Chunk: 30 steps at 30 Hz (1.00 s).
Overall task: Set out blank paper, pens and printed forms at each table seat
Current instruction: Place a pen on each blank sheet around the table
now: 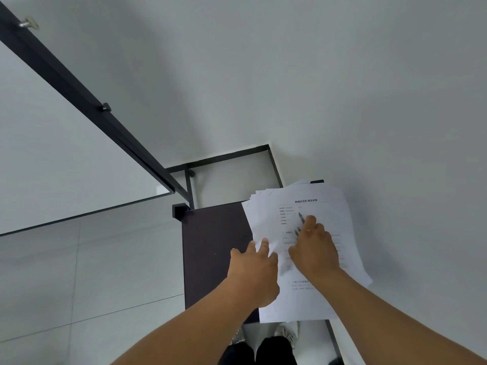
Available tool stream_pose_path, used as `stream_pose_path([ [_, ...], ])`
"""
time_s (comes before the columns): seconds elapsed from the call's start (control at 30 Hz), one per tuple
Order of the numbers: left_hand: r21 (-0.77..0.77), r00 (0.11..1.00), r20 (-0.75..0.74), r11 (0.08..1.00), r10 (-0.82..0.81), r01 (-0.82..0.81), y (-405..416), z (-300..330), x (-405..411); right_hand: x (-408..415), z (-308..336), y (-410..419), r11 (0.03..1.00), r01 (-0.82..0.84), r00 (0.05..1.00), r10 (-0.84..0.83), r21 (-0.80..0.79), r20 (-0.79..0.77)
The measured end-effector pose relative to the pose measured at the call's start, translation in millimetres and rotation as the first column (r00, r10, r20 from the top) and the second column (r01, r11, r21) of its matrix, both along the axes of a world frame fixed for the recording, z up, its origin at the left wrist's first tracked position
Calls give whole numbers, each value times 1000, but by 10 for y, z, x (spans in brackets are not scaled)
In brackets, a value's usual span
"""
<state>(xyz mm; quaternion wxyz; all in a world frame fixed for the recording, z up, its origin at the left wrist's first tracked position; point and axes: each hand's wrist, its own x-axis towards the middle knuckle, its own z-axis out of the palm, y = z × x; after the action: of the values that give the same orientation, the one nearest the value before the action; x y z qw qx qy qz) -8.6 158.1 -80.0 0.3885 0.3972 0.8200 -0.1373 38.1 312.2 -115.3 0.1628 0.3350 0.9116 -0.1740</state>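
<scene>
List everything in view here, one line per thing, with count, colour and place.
printed forms: one fanned stack, white with dark text, on the right part of the dark table
pens: a few, exact count unclear, dark, on the forms, held in the right hand
dark table: one, near black top, centre, next to the wall
whiteboard: one, white with black frame, left
black metal frame: one, black, behind the table by the wall
floor tiles: several, pale grey, lower left
shoes: two, pale, bottom centre
hands: left hand pinches the stack's left edge; right hand grips the pens
</scene>
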Motion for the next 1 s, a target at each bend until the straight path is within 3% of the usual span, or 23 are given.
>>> stream_pose_path([
  [0.27,7,1000,14,1000,24,-24,-28,15,-18,29,-46,25,999,0,997,-2,-32,-83],
  [0.47,39,996,3,995,92,-92,-50,142,-31,29,38,150,969,101,980,-136,-225,-146],
  [0.57,52,990,-3,988,144,-143,-160,239,-67,-16,187,204,881,198,937,-298,-430,-180],
  [0.7,73,976,-21,974,217,-215,-307,430,-165,-191,582,179,716,206,865,-452,-667,-218],
  [0.8,96,963,-34,960,266,-261,-420,648,-219,-318,929,94,628,137,806,-520,-766,-283],
  [1.0,187,923,-122,921,366,-341,-749,1229,-357,-521,1731,-199,548,-52,759,-521,-835,-390],
])
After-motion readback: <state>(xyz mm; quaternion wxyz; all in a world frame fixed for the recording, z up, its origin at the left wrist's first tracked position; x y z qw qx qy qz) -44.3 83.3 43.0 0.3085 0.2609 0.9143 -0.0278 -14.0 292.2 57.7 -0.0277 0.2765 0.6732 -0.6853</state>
